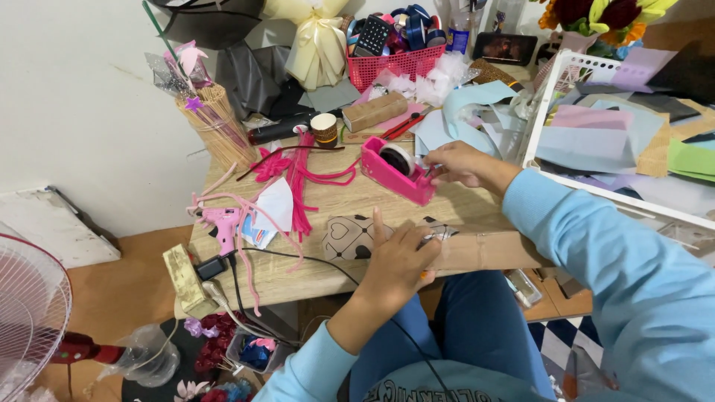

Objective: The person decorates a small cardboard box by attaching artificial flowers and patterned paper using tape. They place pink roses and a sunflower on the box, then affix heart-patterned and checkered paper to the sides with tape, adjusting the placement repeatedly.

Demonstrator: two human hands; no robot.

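While left hand (pixel 398 257) pins cardboard strip (pixel 477 251) — right hand (pixel 456 162) at tape dispenser (pixel 395 171).

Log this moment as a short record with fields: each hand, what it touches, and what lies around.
left hand: left hand presses flat on a box wrapped in heart-patterned paper
right hand: right hand at the cutter end of the pink tape dispenser, fingers pinched there
surface: wooden table
nearby: pink glue gun, pink pipe cleaners, red basket, white rack of coloured paper
floor: fan
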